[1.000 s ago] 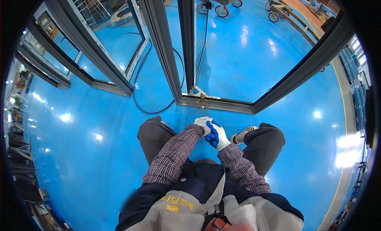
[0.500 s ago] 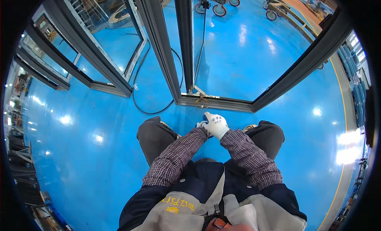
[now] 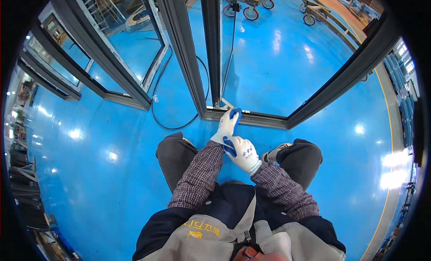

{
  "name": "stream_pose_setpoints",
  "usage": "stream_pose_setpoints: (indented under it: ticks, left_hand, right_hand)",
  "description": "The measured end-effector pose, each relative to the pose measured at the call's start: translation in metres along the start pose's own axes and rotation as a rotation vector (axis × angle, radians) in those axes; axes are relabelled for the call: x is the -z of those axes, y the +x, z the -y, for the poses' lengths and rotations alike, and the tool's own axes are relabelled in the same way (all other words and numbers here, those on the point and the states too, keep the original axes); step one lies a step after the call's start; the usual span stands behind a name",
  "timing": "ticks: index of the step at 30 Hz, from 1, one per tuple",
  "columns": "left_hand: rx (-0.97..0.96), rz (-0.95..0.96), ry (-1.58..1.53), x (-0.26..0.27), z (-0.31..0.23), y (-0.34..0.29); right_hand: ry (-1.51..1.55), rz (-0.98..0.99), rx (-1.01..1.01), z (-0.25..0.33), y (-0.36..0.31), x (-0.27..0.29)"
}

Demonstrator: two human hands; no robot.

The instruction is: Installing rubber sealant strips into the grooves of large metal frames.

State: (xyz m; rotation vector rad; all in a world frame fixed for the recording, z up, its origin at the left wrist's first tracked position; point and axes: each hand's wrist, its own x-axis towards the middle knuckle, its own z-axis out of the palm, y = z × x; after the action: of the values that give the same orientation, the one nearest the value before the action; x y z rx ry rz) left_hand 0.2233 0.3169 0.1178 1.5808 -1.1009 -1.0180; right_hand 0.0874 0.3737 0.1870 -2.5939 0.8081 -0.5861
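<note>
Window frames of dark metal (image 3: 251, 118) lie flat on the blue floor (image 3: 98, 171) just ahead of our knees, and our left hand (image 3: 227, 124), in a white glove with a blue palm, reaches out to the bottom rail near the corner where the upright bar (image 3: 211, 50) meets it, fingers stretched and resting on the metal. Our right hand (image 3: 243, 154), gloved the same way, sits just behind at the left wrist, fingers loosely curled and touching the left glove's cuff. A black cable (image 3: 173, 124) loops on the floor beside the frames.
</note>
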Motion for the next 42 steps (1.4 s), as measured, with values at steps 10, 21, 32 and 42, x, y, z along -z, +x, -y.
stream_pose_setpoints:
  ticks: [10,21,32,42]
  left_hand:
    - [0.137,-0.412,-0.984,0.029,0.027,0.009]
    - [0.19,-0.366,-1.308,0.038,0.023,0.001]
    - [-0.297,-0.559,-1.623,0.076,0.017,0.006]
    - [-0.202,-0.706,-1.565,0.086,0.006,0.006]
  right_hand:
    - [0.307,-0.087,-0.016,-0.004,-0.002,-0.022]
    - [0.741,-0.019,-0.17,0.017,0.014,-0.026]
    - [0.201,0.097,-0.365,0.008,0.03,-0.051]
    - [0.032,0.117,0.199,0.033,0.057,0.016]
